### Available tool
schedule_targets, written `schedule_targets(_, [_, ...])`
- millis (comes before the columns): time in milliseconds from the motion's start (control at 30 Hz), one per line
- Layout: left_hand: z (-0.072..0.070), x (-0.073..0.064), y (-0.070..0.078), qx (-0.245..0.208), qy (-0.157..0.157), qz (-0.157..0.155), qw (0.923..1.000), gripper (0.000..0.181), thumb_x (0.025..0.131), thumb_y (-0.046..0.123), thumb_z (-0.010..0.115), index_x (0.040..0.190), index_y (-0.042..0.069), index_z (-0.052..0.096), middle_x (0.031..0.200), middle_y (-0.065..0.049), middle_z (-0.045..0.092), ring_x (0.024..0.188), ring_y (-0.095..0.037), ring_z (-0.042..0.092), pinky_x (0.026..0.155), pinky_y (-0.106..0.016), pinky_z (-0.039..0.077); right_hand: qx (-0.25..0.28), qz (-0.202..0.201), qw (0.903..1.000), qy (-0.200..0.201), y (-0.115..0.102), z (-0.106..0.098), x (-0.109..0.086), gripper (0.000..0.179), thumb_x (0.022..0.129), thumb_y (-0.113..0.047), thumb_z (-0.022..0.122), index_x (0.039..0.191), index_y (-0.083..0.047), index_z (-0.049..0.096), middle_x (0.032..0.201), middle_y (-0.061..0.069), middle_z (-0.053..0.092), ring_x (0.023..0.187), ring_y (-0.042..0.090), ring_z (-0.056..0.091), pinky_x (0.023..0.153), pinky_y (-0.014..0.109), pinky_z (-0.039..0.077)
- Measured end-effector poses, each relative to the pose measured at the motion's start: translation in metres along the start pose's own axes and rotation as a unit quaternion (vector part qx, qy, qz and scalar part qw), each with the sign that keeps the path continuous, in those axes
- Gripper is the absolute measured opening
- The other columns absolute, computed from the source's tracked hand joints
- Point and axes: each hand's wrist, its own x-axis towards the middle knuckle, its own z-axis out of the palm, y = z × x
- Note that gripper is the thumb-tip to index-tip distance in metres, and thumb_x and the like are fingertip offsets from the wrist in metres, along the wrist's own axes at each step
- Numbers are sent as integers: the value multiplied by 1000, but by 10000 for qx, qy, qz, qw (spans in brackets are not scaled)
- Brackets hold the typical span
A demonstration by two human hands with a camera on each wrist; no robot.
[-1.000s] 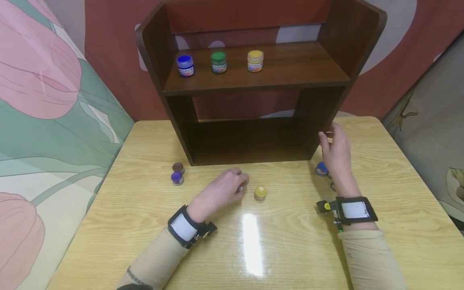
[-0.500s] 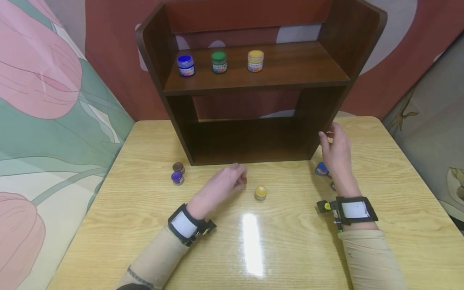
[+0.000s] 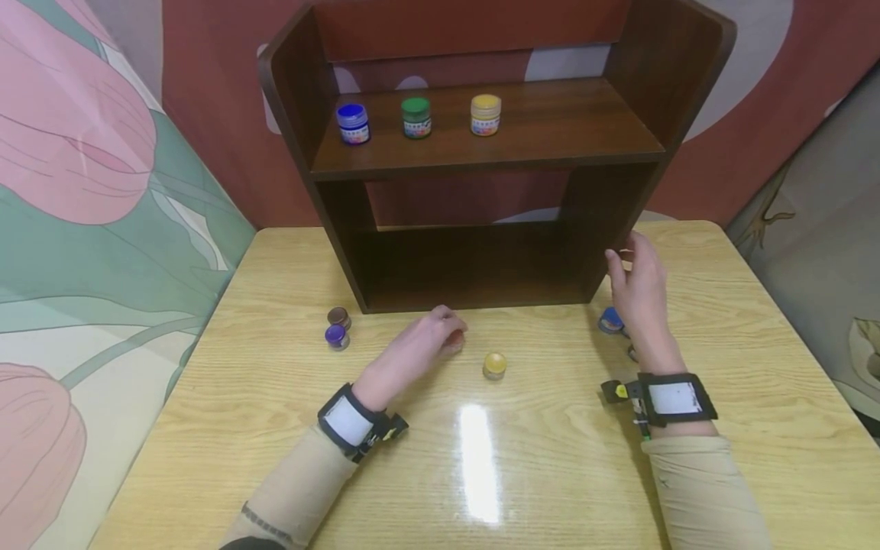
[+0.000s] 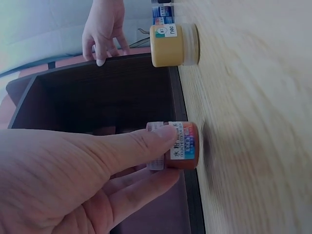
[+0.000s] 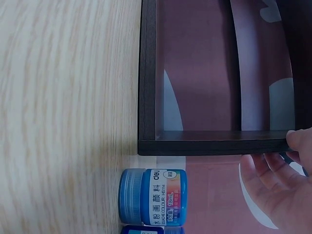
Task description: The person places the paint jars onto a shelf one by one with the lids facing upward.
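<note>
My left hand (image 3: 415,347) pinches a small orange-brown gouache jar (image 4: 189,156) between thumb and fingers, just in front of the dark wooden shelf (image 3: 481,163). In the left wrist view the jar stands lid up, close over the table; the fingers hide it in the head view. To its right, a yellow jar (image 3: 494,367) rests upside down on its clear lid. My right hand (image 3: 641,294) grips the shelf's right side panel, thumb on its edge and fingers on the outer face. Below that hand, a blue jar (image 5: 165,197) also stands on its lid.
On the upper shelf board stand a dark blue jar (image 3: 354,126), a green jar (image 3: 415,119) and a yellow-lidded jar (image 3: 485,116). A brown jar (image 3: 338,317) and a purple jar (image 3: 336,336) stand on the table (image 3: 550,458) by the shelf's left foot.
My left hand has shifted slightly away from me and left, toward the shelf's front edge, and its orange-brown jar has gone out of sight behind the fingers. The right hand has stayed put.
</note>
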Motion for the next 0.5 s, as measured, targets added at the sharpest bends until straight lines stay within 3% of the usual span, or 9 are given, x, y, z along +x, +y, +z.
schedule_targets(367, [5, 0, -5, 34, -276, -252, 9993, 16, 94, 10, 69, 108, 4, 70, 101, -7, 65, 88, -13, 62, 76, -24, 57, 6, 23, 10000, -11, -2, 0, 0, 39, 105, -22, 49, 137, 1, 49, 129, 23, 58, 117, 39, 62, 88, 55, 57])
schedule_targets(500, [5, 0, -4, 13, -376, -332, 9987, 25, 91, 8, 72, 115, 3, 68, 103, -8, 64, 89, -14, 63, 77, -24, 58, 26, 25, 10000, -2, -4, -1, 0, 38, 105, -21, 49, 135, 2, 50, 128, 24, 59, 115, 40, 62, 88, 55, 57])
